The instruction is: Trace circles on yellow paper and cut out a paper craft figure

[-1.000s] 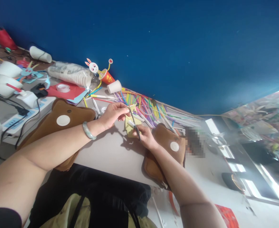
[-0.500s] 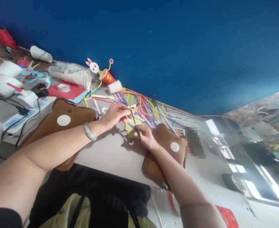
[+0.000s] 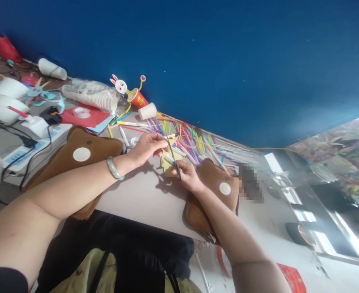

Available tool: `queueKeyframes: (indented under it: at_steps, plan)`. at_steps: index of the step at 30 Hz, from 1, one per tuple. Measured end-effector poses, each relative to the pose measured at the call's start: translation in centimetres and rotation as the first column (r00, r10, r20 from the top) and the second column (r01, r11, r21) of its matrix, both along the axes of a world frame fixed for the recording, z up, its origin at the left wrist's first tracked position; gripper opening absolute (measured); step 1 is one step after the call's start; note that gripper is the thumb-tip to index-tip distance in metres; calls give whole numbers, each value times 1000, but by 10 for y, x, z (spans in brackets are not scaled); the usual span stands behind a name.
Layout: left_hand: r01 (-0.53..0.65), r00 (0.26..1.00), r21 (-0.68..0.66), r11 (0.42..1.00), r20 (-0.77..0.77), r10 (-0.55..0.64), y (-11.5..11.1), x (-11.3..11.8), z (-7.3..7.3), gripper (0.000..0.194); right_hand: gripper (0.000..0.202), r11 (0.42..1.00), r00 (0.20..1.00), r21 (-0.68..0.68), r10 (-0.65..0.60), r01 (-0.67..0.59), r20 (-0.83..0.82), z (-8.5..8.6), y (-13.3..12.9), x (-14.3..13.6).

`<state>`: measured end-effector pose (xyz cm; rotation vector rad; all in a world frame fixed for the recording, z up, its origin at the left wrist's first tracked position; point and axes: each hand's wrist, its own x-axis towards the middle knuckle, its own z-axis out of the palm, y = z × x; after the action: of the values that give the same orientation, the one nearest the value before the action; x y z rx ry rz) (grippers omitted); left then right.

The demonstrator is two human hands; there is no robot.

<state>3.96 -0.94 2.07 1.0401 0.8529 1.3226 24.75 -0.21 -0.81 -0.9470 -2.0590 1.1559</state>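
My left hand [image 3: 148,147], with a pale green bangle [image 3: 114,168] at the wrist, is closed in a pinch above the table. What lies between its fingertips is too small to make out. My right hand [image 3: 188,175] is closed around a long, thin dark tool [image 3: 178,173] with a black lower end, possibly scissors. The tool slants up to the left fingertips. Yellow paper pieces [image 3: 167,166] are just behind and beside the right fingers. A pale stick with a dark tip shows beyond the left fingertips.
Many coloured straws [image 3: 194,140] spread along the blue wall [image 3: 228,73]. Brown cushions [image 3: 96,142] flank the hands. At left are a power strip [image 3: 55,134] with cords, tape rolls [image 3: 6,110] and bagged paper cups [image 3: 89,94]. A rabbit figure [image 3: 121,85] stands by a red cup [image 3: 139,99].
Almost nothing differs. Both hands keep the same place and grip, and the thin dark tool stays at the same slant.
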Motion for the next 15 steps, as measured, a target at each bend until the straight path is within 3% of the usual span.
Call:
queueKeyframes:
  at_steps: [15]
  plan:
    - [-14,1000,0,1000,-2,14,-2,0,4,14,55,1000,1000,-12,7,-7,1,0,0,0]
